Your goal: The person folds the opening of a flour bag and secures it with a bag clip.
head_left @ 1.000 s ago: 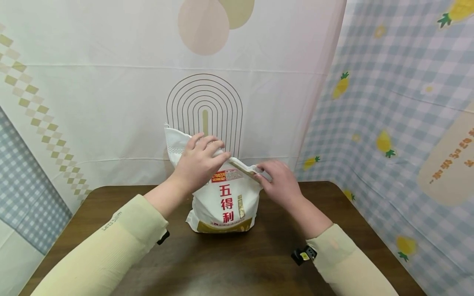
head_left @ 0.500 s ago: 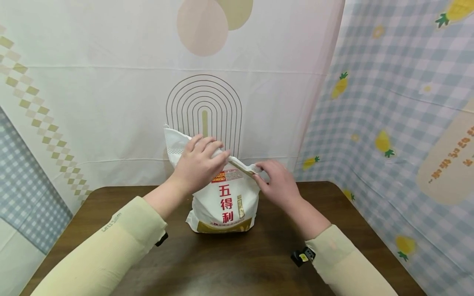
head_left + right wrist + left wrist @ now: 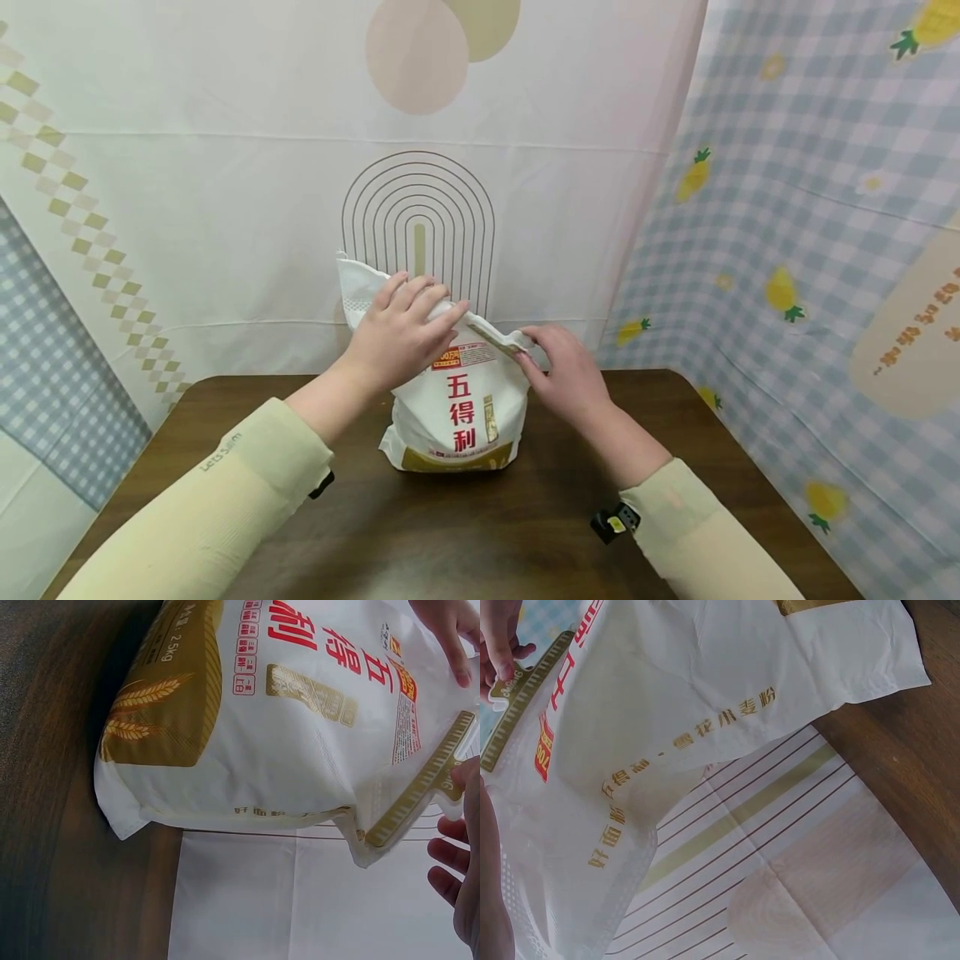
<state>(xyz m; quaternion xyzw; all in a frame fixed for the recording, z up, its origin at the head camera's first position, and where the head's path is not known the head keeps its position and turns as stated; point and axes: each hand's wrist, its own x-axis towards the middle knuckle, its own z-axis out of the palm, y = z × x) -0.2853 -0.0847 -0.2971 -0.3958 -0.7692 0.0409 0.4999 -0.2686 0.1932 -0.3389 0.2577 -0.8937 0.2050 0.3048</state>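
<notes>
A white bag of flour (image 3: 431, 417) with red lettering and a gold base stands upright on the table, its top edge sloping down to the right. Along that edge sits a gold, ribbed bag clip (image 3: 420, 787), its tab sticking out from the bag. My right hand (image 3: 567, 372) pinches this tab at the clip's right end, thumb on the near side, as the right wrist view shows. My left hand (image 3: 401, 340) holds the bag's upper part, fingers bent over the top edge and thumb toward the clip. The bag's upper left corner (image 3: 358, 287) stands up beyond the left fingers.
The dark wooden table (image 3: 450, 533) reaches back to a white cloth backdrop (image 3: 225, 250) close behind the bag. A blue checked cloth (image 3: 817, 275) with pineapples hangs at the right. A black wrist camera (image 3: 615, 522) is strapped by the right cuff.
</notes>
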